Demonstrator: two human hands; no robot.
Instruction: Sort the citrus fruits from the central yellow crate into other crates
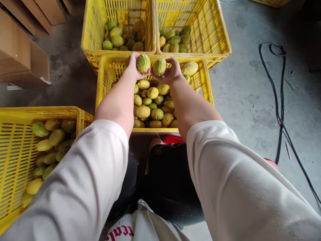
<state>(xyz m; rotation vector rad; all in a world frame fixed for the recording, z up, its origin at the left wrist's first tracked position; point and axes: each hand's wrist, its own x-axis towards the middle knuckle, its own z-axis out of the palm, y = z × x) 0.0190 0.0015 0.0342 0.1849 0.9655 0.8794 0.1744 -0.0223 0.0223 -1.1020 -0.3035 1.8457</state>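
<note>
Both my arms reach out over a yellow crate (pixel 209 87) filled with yellow and green lemons (pixel 152 93). My left hand (pixel 135 67) is curled round the side of a green-yellow lemon (pixel 143 63). Close beside it, my right hand (pixel 172 72) cups a second green lemon (pixel 159 67) in its palm and fingers. The two lemons are held up side by side above the fruit, a small gap between them. A big pale yellow lemon (pixel 190 68) lies at the crate's far right, beyond my right wrist. My forearms cover part of the crate.
Two more yellow crates (pixel 120 11) (pixel 198 20) stand behind, with greener lemons inside. At the lower left another yellow crate (pixel 15 167) holds lemons along its right side. Cardboard boxes (pixel 17 43) stand at the upper left. A black cable (pixel 281 110) lies on the grey floor (pixel 240 90).
</note>
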